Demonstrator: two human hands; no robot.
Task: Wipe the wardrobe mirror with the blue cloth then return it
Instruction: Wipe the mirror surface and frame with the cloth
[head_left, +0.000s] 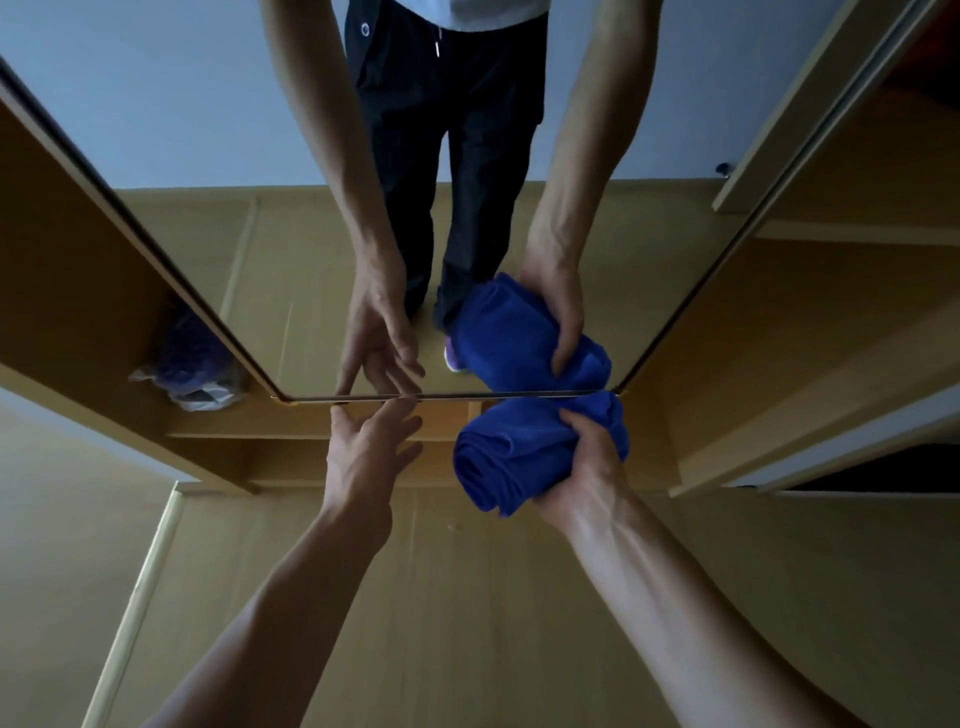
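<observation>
The blue cloth, rolled into a thick bundle, is held at the lower right corner of the mirror, where its far end meets its own reflection at the bottom edge. It is clasped by the right hand, the grip closed around the roll. The left hand is held just beside it, grip open, fingers straight and spread, fingertips at the mirror's bottom edge. A crumpled bag is seen inside the wardrobe at left, above the wooden floor.

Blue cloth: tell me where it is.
Head view, right of centre: the cloth, rolled up, is gripped by the right hand at the bottom edge of the mirror.
</observation>
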